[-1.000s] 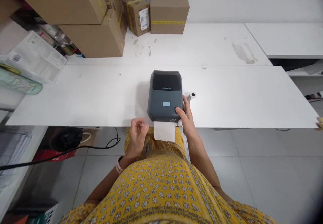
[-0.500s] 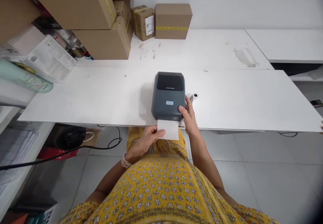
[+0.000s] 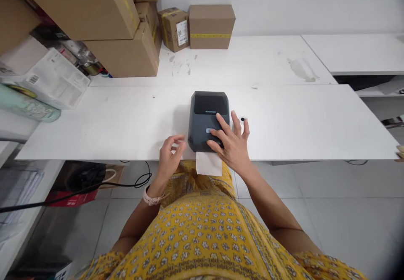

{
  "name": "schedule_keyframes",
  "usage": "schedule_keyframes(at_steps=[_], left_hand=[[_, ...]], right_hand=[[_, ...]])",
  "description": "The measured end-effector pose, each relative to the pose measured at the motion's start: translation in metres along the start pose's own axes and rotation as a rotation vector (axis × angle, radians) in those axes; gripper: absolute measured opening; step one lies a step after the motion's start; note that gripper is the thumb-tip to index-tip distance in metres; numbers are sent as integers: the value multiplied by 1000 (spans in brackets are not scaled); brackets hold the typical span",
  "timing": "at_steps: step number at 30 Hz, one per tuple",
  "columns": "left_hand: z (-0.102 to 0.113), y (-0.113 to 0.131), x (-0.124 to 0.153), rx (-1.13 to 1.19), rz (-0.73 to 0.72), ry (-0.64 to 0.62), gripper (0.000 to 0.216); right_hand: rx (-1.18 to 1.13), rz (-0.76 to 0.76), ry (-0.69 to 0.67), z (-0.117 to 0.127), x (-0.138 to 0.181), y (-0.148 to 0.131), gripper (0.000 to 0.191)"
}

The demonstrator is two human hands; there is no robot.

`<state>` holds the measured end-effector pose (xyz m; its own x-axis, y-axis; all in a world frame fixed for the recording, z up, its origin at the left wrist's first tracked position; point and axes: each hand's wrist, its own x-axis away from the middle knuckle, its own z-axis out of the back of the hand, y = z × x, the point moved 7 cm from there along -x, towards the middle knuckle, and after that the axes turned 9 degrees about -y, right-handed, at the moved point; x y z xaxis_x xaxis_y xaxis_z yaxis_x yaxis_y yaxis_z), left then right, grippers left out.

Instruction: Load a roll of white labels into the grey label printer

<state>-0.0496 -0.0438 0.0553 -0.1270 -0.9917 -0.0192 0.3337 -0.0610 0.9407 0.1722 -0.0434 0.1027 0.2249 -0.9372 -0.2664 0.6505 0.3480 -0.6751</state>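
Observation:
A dark grey label printer sits at the front edge of the white table. Blank white label paper sticks out of its front and hangs past the edge. My right hand lies over the printer's right side, fingers spread, with a fingertip at the light blue button. Just left of the printer, my left hand is raised with its fingers curved and apart, holding nothing. Behind my right fingers a small white roll with a dark core is partly hidden.
Cardboard boxes are stacked at the back left, with two smaller boxes, one a plain carton, by the wall. A mint-green bottle lies at the left. A black cable hangs below the table.
My left hand has let go of the label paper and moved up and left. My right hand has shifted from the printer's side onto its top, at the button.

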Motion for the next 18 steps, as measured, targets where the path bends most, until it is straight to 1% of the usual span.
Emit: schedule_keyframes(at_steps=[1,3,5,8,9,11,14,16,18], left_hand=[[-3,4,-2,-3,-37,12,43],[-13,11,-5,17,-79,-9,52],[-23,12,-7,67,-60,-46,57],[-32,10,-9,136,-19,-94,59],[-34,10,-9,147,-20,-105,60],[-37,9,-11,155,-34,-114,62],[-40,6,-10,165,-54,-103,65],[-43,5,-7,199,-63,-90,65],[-45,5,-4,235,-70,-67,64]], right_hand=[[-5,6,-12,0,0,1,26],[-37,12,-17,2,2,4,27],[-115,-6,26,5,10,13,33],[-321,-101,146,6,26,34,45],[-392,-142,169,2,31,41,48],[-494,-205,166,-9,38,48,54],[-543,-235,135,-23,39,44,64],[-551,-238,136,-27,39,40,69],[-569,-241,138,-27,38,37,70]])
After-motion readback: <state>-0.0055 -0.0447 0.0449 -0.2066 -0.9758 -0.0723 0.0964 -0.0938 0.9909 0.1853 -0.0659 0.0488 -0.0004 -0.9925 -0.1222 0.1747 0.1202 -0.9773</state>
